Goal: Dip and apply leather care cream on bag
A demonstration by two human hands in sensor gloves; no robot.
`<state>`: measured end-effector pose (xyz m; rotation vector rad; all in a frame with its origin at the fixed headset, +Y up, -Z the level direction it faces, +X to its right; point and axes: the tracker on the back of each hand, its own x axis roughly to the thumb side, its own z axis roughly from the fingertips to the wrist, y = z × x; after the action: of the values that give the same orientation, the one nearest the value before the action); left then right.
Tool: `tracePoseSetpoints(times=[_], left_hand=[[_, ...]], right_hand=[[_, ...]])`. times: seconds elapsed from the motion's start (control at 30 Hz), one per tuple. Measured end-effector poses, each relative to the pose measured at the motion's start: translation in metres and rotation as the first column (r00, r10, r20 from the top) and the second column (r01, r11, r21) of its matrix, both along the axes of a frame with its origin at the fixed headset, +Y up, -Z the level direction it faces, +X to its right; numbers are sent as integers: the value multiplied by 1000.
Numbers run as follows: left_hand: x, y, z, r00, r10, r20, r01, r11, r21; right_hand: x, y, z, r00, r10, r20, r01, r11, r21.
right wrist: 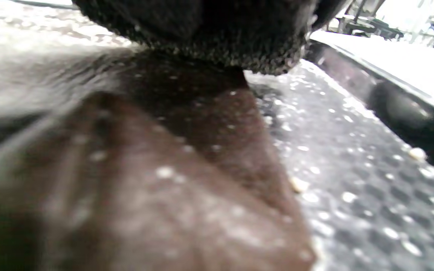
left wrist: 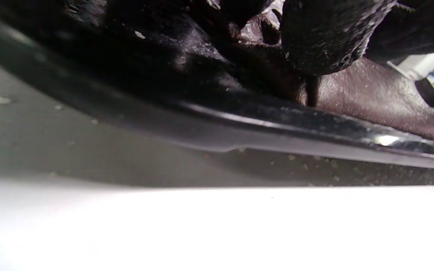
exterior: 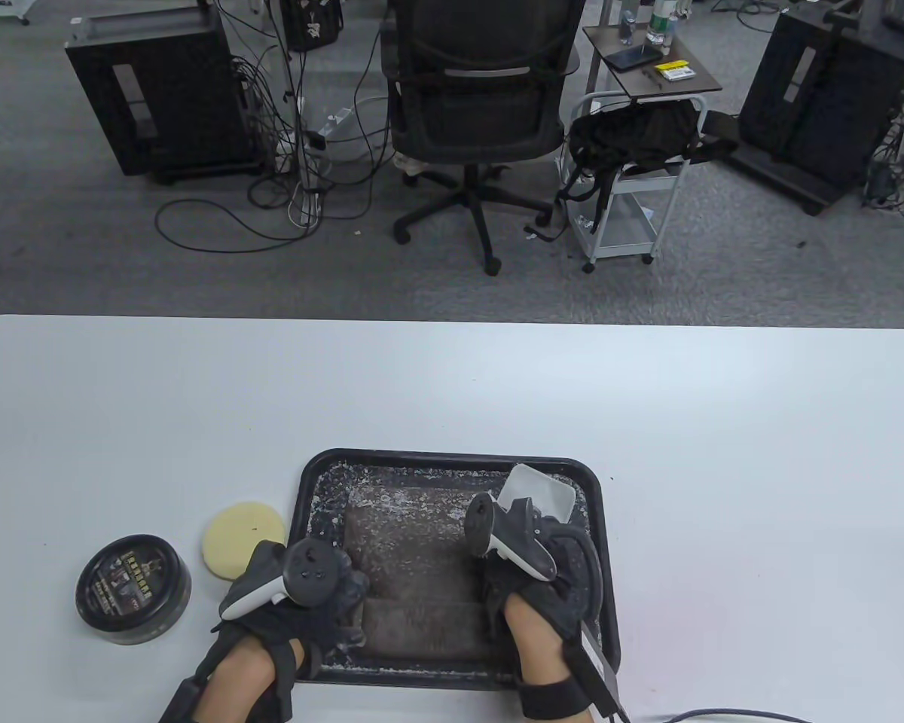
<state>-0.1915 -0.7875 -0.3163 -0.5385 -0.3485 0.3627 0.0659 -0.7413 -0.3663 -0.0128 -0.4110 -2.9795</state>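
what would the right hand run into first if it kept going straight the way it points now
Probably the white container in the far right corner of the black tray. The right hand points away from the person across the brown bag, and the container sits just ahead, though the tracker hides its fingertips.

Trackers hide both hands' fingers, so their hold on the brown bag is unclear.

overhead table view, wrist views close on tray
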Motion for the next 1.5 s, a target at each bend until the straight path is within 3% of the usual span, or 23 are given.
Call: tracePoseSetpoints(times=[0.7,0.8,1.1,1.23,1.5], left_hand=[[-4,-1,-2,991,120,-56,-127,984,-126],[-6,0,-3,989,130,-66,-136,985,-109],[-7,0,-5,990,118,-79,-124,989,-77],[-7,0,-4,990,113,-82,-119,990,-75],[-6,-1,-3,997,56,-56,-60,996,-72]], right_hand=[[-95,-12,16,960,-10,-281,18,999,27],[-106,-13,19,948,-12,-319,27,999,41],[-127,-13,27,886,-131,-445,157,987,21],[-129,-14,29,869,-72,-489,110,993,49],[-117,-12,28,870,-113,-480,111,993,-33]])
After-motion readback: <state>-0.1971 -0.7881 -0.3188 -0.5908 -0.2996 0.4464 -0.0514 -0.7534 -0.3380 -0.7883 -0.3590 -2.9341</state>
